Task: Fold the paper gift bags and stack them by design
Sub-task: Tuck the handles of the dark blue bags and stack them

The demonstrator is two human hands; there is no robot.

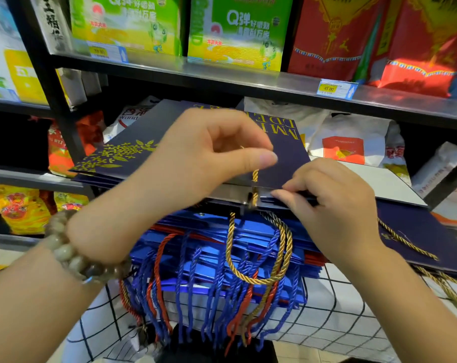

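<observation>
**Pinching a gold cord handle (255,175) on a navy gift bag (287,158)**

Nearest, blue gift bags (209,225) lie stacked, cords dangling. The navy bag lies flat on top. The left hand (196,158) pinches its cord and the right hand (334,200) pinches its near edge. Beyond, a shelf (222,74) holds green boxes (238,30).

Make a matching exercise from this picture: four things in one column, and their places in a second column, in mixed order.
1 navy bag
2 gold cord
3 bead bracelet
4 price tag

A round the wrist of the left hand
B on the shelf edge
C pinched between the left hand's fingers
D on top of the blue bags

Pairs: 1-D, 2-C, 3-A, 4-B
</observation>
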